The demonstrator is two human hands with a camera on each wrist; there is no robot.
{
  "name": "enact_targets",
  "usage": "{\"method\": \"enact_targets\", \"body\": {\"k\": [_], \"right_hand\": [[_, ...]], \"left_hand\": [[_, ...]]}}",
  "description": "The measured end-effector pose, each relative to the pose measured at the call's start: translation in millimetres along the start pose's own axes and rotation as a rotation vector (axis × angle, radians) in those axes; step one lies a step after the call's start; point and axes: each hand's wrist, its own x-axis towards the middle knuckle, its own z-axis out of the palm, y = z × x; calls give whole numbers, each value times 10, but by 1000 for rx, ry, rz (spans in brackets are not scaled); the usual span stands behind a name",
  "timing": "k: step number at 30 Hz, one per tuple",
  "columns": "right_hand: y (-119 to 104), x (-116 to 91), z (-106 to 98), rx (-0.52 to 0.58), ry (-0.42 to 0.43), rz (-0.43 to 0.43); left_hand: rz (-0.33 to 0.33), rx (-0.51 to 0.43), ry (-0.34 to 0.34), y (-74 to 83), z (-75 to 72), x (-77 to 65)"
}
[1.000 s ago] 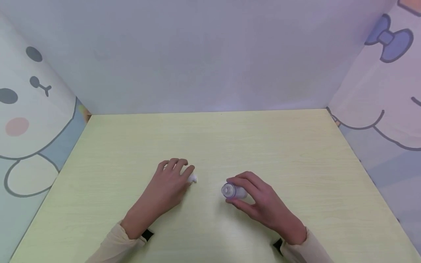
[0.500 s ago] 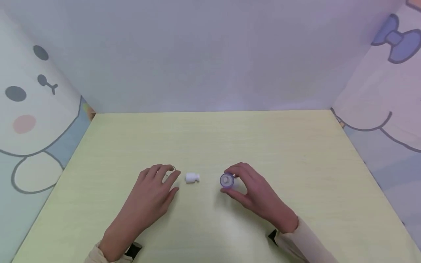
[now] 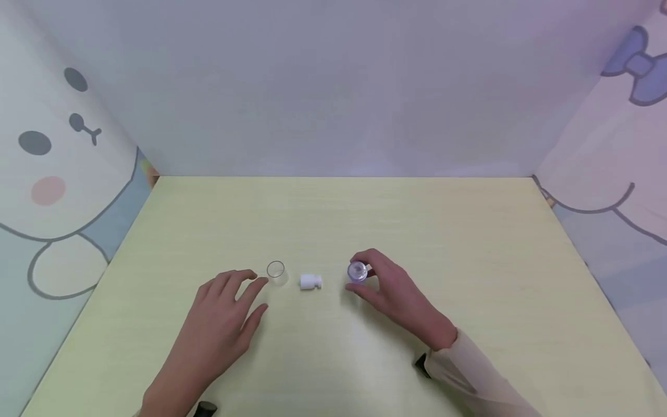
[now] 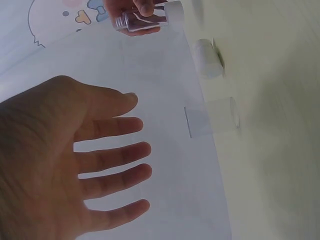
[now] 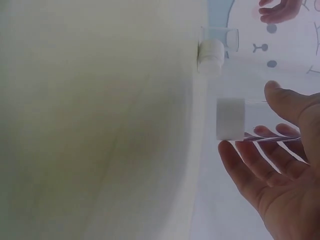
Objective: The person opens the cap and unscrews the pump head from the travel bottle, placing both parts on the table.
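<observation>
My right hand (image 3: 392, 294) holds a small clear bottle (image 3: 357, 272) upright between thumb and fingers. In the left wrist view the bottle (image 4: 142, 21) shows a ridged neck and a white base; the right wrist view shows that white base (image 5: 230, 119) pointing toward the table. A clear open-topped cylinder, like a bottle's overcap (image 3: 277, 274), stands on the table just beyond the fingertips of my left hand (image 3: 221, 315). That hand has its fingers spread and slightly bent, holding nothing. Between the hands a small white stepped cylinder (image 3: 311, 282) lies on its side.
The pale wooden table (image 3: 443, 220) stretches to a plain grey-white back wall (image 3: 333, 87). Cartoon-printed panels flank it, with a left panel (image 3: 62, 202) and a right panel (image 3: 599, 150).
My left hand has drawn back toward the lower left, uncovering the white cylinder and the clear overcap. My right hand has moved slightly away and left, turning the tilted bottle upright.
</observation>
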Motion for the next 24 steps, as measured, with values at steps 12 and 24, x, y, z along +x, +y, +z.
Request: {"method": "enact_targets", "body": {"k": [12, 24], "right_hand": [[51, 46, 24, 14, -86, 159], [78, 21, -24, 10, -104, 196]], "left_hand": [[-12, -3, -8, -37, 27, -10], [-39, 6, -19, -186, 87, 30]]}}
